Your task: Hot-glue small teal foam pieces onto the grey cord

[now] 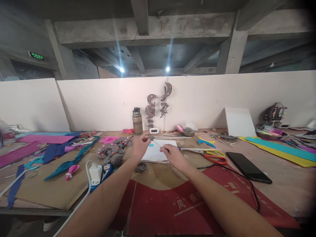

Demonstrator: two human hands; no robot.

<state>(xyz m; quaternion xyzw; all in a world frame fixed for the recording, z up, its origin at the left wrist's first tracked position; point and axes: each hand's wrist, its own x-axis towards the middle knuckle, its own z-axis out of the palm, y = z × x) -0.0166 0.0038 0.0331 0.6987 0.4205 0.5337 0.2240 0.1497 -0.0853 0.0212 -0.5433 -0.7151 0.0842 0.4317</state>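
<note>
Both hands pinch a thin thread above white paper

Left hand [140, 147] and right hand [172, 154] each nip an end of the thread [157, 144], which slants down to the right over the white sheet [158, 154]; what hangs at its left end is unclear. A metal bowl [187, 132] behind holds indistinct bits

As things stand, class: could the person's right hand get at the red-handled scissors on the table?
Probably yes: the right hand is pinching a thin thread, and the scissors lie just beside it on its right, with nothing between them.
</note>
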